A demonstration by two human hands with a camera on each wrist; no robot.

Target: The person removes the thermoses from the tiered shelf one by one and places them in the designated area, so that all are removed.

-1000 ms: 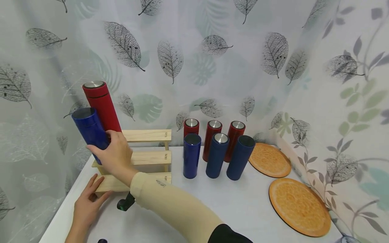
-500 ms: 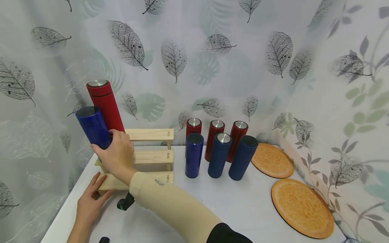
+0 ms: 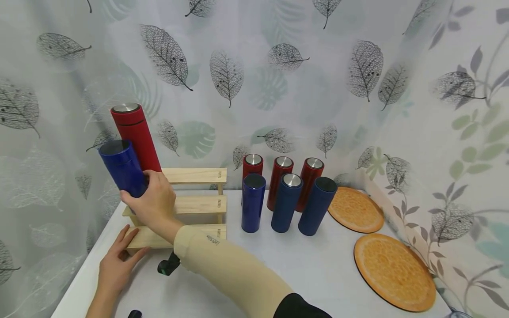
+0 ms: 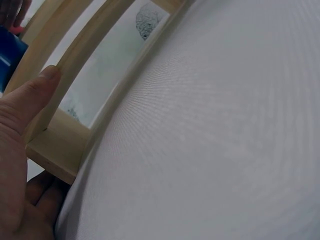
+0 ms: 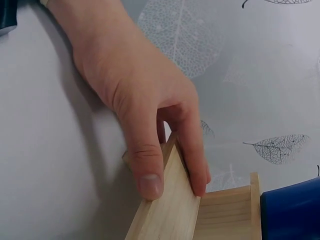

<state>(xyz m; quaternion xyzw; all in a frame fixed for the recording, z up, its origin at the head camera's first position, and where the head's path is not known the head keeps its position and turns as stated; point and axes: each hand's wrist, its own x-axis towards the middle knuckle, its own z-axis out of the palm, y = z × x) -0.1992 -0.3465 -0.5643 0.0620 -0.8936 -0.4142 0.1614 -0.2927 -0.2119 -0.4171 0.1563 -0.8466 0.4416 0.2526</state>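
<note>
A three-tier wooden step rack point(image 3: 199, 204) stands at the left of the table. My right hand point(image 3: 155, 201) grips the lower part of a blue thermos flask point(image 3: 124, 170) at the middle tier's left end; the hand hides how the flask's base sits. Behind it, a red thermos flask point(image 3: 137, 132) with a silver lid top stands at the top tier's left end. With thumb in front and fingers behind, my left hand point(image 3: 117, 263) holds the lowest tier's left end. The right wrist view shows this left hand point(image 5: 145, 100) pinching the board point(image 5: 172, 200).
Right of the rack, three red thermos flasks point(image 3: 282, 176) stand behind three blue ones point(image 3: 287, 205). Two round orange-brown mats point(image 3: 393, 271) lie on the right side of the white table point(image 3: 302, 274). A leaf-printed curtain point(image 3: 254, 88) hangs behind. A small dark object point(image 3: 169, 264) shows under my right sleeve.
The head view shifts slightly, so everything sits a little further right than a second ago. Both hands keep their holds on the blue flask and the rack.
</note>
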